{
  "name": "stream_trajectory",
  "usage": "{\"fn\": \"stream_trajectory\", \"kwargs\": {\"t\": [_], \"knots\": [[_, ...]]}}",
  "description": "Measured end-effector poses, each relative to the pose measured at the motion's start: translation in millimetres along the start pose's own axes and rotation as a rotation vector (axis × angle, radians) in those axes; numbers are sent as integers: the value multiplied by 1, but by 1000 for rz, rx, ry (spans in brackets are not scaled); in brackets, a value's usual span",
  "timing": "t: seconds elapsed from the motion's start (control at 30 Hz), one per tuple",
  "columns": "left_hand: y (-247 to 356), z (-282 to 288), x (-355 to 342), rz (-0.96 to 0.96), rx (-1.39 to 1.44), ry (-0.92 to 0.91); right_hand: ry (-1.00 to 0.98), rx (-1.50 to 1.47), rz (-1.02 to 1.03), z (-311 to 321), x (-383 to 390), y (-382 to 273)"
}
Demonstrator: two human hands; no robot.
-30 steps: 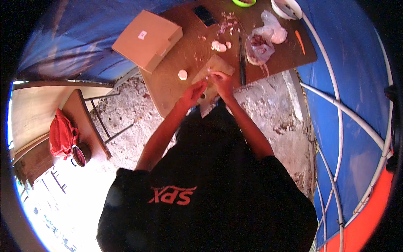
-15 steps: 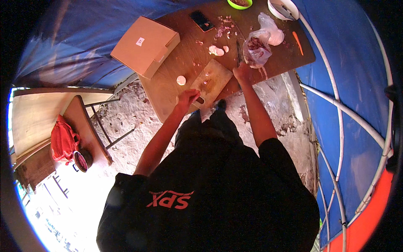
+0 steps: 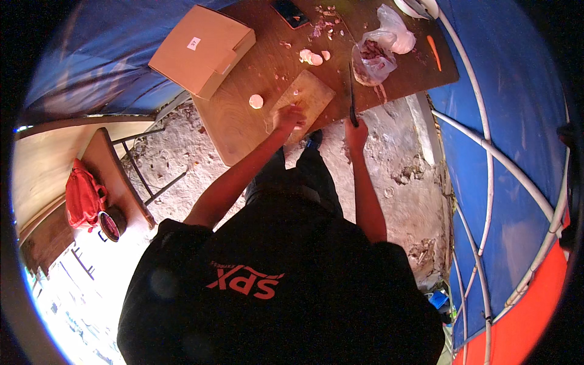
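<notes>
A knife (image 3: 351, 97) with a long dark blade is gripped by its handle in my right hand (image 3: 356, 131), at the table's near edge right of the cutting board. Its blade points away from me over the table. Over the left part of the wooden cutting board (image 3: 317, 97), my left hand (image 3: 288, 117) has its fingers bent down together; whatever lies under them is hidden. A small pale piece (image 3: 297, 92) rests on the board just beyond those fingers. To the left of the board sits a round white slice (image 3: 256, 101). Several whitish pieces (image 3: 311, 58) lie beyond it.
A closed cardboard box (image 3: 202, 52) occupies the table's left side. At the far side are a phone (image 3: 290, 13) and scattered purple peelings (image 3: 319, 27). Rightward stand a clear plastic bag of reddish bulbs (image 3: 372, 58), an orange stick-like thing (image 3: 434, 53) and a white bowl (image 3: 431, 7).
My right hand has drawn back toward me and lifted the knife from beside the bag. My left hand has moved from the board's handle hole onto the board. The view has shifted slightly.
</notes>
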State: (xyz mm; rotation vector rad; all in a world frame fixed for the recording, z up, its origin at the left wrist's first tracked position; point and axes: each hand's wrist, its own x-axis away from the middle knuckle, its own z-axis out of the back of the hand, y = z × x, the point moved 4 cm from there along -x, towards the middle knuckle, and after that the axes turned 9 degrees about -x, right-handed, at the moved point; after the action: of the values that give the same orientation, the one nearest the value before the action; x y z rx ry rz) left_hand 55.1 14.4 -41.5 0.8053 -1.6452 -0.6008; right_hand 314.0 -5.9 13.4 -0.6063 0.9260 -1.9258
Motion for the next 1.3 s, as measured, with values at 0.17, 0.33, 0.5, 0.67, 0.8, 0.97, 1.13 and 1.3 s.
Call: {"fn": "stream_trajectory", "kwargs": {"t": [0.17,0.33,0.5,0.67,0.8,0.97,1.13,1.3], "knots": [[33,-44,-34,-642,-862,232,-202,-413,-383,41,100,7],[57,-58,-32,-754,-1247,221,-282,-567,-407,60,144,-14],[59,-56,-21,-997,-1529,124,-327,-514,-441,66,145,-20],[52,-51,-4,-949,-1488,84,-334,-430,-372,62,133,-23],[48,-42,11,-729,-1424,89,-398,-534,-398,55,126,-25],[59,-30,17,-779,-1100,272,-419,-366,-400,47,118,-28],[56,-31,11,-606,-1053,349,-409,-435,-440,34,116,-30],[46,-40,2,-500,-1096,430,-423,-501,-498,28,118,-27]]}}
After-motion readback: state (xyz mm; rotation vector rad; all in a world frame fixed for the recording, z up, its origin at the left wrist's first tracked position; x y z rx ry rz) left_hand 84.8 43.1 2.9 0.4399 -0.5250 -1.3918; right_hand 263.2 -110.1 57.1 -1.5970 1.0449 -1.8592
